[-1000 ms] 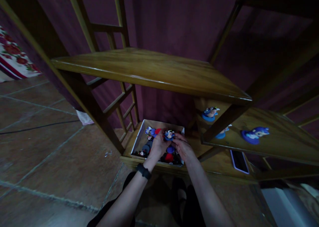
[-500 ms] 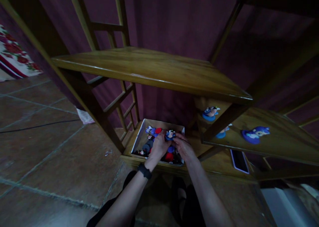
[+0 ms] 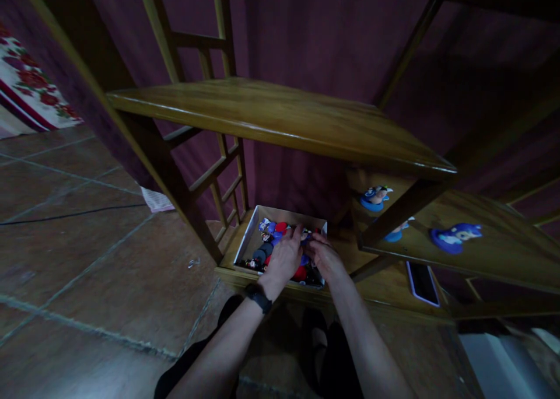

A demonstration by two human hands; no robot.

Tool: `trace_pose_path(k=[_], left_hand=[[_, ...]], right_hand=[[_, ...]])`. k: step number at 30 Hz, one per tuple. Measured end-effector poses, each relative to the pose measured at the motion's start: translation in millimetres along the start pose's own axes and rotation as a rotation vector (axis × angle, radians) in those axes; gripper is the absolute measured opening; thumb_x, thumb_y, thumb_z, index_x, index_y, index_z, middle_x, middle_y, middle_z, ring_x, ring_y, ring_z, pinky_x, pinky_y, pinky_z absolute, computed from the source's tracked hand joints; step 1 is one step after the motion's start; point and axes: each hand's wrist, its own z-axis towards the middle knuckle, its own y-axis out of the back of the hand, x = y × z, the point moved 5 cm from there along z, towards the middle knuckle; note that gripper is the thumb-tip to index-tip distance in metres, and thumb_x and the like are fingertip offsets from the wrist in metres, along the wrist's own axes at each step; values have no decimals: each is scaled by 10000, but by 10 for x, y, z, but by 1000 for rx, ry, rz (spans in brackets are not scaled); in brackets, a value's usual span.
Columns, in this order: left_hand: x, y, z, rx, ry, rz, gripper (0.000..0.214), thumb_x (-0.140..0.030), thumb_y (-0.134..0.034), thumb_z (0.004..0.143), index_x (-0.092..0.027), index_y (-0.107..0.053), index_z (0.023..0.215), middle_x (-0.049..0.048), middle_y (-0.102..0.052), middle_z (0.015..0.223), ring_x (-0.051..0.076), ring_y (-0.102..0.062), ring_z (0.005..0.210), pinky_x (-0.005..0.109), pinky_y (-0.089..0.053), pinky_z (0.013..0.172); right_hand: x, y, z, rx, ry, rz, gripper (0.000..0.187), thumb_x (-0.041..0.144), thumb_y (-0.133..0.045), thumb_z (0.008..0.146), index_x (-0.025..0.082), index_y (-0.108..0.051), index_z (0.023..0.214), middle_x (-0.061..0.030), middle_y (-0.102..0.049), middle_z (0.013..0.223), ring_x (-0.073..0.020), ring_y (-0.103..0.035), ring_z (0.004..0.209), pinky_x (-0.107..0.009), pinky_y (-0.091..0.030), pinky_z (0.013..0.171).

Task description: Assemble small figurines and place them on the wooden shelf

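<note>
A shallow cardboard box (image 3: 247, 241) holds a jumble of small figurines with blue, red, black and grey bases. My left hand (image 3: 285, 258), with a dark band at the wrist, reaches into it, palm down and fingers stretched over the pieces. From the right comes my right hand (image 3: 324, 256), its fingers bent around the edge of a small blue figurine (image 3: 305, 234). That figurine lies low among the others between both hands' fingertips, partly covered by them. My palms and the pieces beneath are hidden.
The box stands on the bottom board of a wooden shelf unit, under an overhanging shelf (image 3: 280, 113). Right of it, a blue-based figurine (image 3: 375, 198) and a purple figurine (image 3: 455, 237) stand on a shelf. A phone (image 3: 422, 283) lies below them.
The blue figurine, held up between both hands before, is now lower in the box. My left fingers have straightened over the pieces. The view has shifted slightly.
</note>
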Motion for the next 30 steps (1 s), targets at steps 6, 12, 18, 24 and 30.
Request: trace_pose_path(k=[6,12,18,24,30], left_hand=[[-64,-22,-49,37,-110,185,616,-79,-416,765,-192,-270,1353,164,-470,1203,259,-506,1049,332,-385,862],[-110,-22,-86,34,-190,358,676,-38,-382,767,-214,-157,1381,146,-458,1209,229,-498,1061,340,-385,885],[-135,-26,-102,49,-239,458,683,-31,-369,772,-212,-126,1384,155,-435,1234,231,-499,1058,338,-403,863],[-137,-42,-114,52,-256,450,681,-27,-379,768,-232,-150,1376,144,-415,1251,235,-483,1079,344,-405,865],[-166,-35,-124,59,-263,416,656,-14,-354,777,-230,-172,1368,154,-405,1259,236,-462,1110,354,-404,873]], right_hand=[[9,18,-14,-8,15,27,232,108,-579,555,212,-626,757,22,-679,751,-140,-614,704,-263,-484,682],[0,42,-26,-17,27,47,295,99,-545,558,206,-606,826,21,-689,748,-141,-631,678,-270,-504,667],[-46,90,-4,-47,13,48,342,74,-514,563,220,-591,863,34,-688,756,-147,-643,690,-275,-519,657],[-78,92,20,-13,19,24,400,60,-511,573,243,-566,925,46,-675,766,-142,-645,698,-273,-523,662],[-92,123,23,-56,3,16,403,69,-516,562,242,-556,923,51,-668,743,-135,-635,668,-251,-514,612]])
